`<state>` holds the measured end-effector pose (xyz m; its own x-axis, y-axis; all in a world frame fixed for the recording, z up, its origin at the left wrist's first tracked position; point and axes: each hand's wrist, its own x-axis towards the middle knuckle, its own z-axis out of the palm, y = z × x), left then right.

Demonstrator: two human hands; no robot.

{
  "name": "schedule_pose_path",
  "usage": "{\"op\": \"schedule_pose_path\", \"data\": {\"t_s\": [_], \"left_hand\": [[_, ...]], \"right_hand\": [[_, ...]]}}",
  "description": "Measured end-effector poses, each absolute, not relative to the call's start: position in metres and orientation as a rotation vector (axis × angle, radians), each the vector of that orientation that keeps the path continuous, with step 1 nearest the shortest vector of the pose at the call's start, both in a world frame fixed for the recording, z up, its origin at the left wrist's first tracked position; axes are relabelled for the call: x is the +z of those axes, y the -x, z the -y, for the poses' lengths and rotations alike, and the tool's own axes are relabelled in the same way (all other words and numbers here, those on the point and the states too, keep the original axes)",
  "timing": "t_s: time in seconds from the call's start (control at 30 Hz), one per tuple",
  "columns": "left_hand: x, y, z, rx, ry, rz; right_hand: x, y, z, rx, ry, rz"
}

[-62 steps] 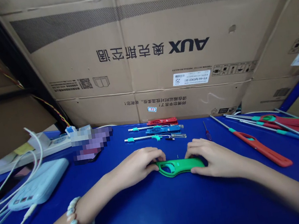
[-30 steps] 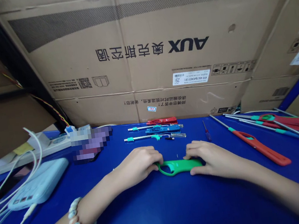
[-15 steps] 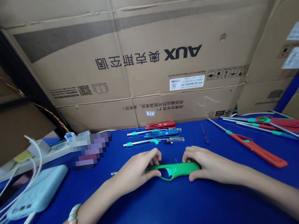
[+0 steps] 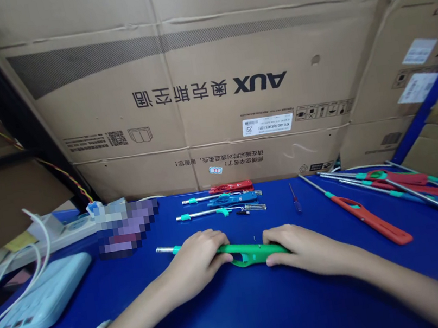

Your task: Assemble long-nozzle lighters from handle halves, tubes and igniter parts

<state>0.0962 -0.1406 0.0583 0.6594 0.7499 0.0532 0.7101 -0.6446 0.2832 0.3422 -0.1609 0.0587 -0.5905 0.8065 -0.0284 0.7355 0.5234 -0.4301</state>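
Observation:
A green long-necked gas lighter (image 4: 252,253) lies sideways between my hands, low over the blue table. My left hand (image 4: 200,259) wraps the end of its green body by the metal tube, which pokes out to the left with a teal collar. My right hand (image 4: 295,246) grips the rear end of the body between thumb and fingers. A small screw or pin (image 4: 254,237) shows on the table just behind the lighter. Beyond it lie opened lighter parts: a red shell (image 4: 231,187), a blue shell (image 4: 232,199) and metal tubes with clear tanks (image 4: 256,207).
A screwdriver (image 4: 295,199) lies right of the parts. An orange lighter (image 4: 370,212) and several red and blue lighters (image 4: 406,180) fill the right side. At left are a light-blue power bank (image 4: 45,294), cables and a power strip (image 4: 76,229). Cardboard (image 4: 202,51) walls the back.
The green lighter has rolled so its edge faces me more, and its trigger opening looks narrower. My left hand has closed further round it. The whole view has shifted slightly.

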Motion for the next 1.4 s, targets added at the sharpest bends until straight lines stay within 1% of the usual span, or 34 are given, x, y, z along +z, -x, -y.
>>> {"op": "schedule_pose_path", "data": {"t_s": [0.1, 0.27, 0.33, 0.43, 0.6, 0.67, 0.83, 1.0, 1.13, 1.4], "left_hand": [[0.057, -0.097, 0.141, 0.280, -2.707, -1.170], [0.053, -0.095, 0.139, 0.339, -2.790, -1.172], [0.053, -0.094, 0.139, 0.377, -2.830, -1.167], [0.056, -0.094, 0.139, 0.450, -2.890, -1.176], [0.058, -0.095, 0.142, 0.558, -3.009, -1.153], [0.057, -0.096, 0.142, 0.592, -3.034, -1.129], [0.056, -0.097, 0.143, 0.652, -3.074, -1.093], [0.057, -0.098, 0.146, 0.677, -3.149, -1.051], [0.056, -0.102, 0.151, 0.698, -3.248, -1.002], [0.056, -0.107, 0.159, 0.710, -3.284, -0.925]], "right_hand": [[0.054, -0.341, 0.161, 0.425, 1.264, 2.677], [0.051, -0.338, 0.161, -0.062, 1.284, 2.760], [0.051, -0.338, 0.162, -0.158, 1.247, 2.760], [0.053, -0.340, 0.162, -0.154, 1.209, 2.714], [0.055, -0.341, 0.165, 0.080, 1.279, 2.641], [0.054, -0.339, 0.166, 0.101, 1.277, 2.654], [0.053, -0.338, 0.167, -0.100, 1.229, 2.703], [0.062, -0.337, 0.170, -0.062, 1.210, 2.730], [0.058, -0.330, 0.176, -0.075, 1.221, 2.703], [0.046, -0.320, 0.180, -0.316, 1.264, 2.733]]}}
